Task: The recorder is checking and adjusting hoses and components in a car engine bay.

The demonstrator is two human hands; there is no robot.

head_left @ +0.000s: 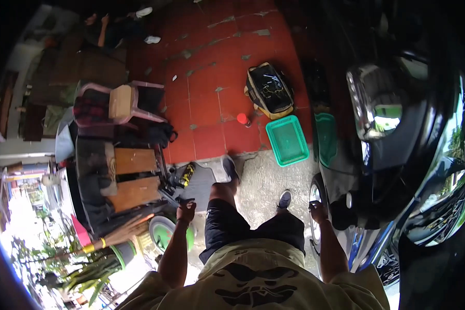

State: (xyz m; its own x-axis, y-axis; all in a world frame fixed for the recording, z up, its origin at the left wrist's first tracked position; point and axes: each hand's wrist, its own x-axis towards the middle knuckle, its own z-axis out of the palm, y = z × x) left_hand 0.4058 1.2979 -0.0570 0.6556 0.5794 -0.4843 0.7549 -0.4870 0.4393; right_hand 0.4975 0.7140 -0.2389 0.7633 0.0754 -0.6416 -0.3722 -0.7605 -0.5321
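Note:
My left hand hangs low on the left with its fingers curled, beside the grey mat-like surface and a dark frame. Something dark shows at its fingertips, too small to name. My right hand is low on the right, fingers bent together, near the wheel of a dark vehicle; what it holds, if anything, I cannot make out. Ahead, a green plastic basket sits at the edge of the red tiles. Behind it stands an open black and yellow tool bag with tools on top. A red-capped container is close by.
A pink plastic chair and wooden boards are on the left. The dark vehicle lines the right side. Red tiles meet rough concrete underfoot. Another person's arm shows at the far left.

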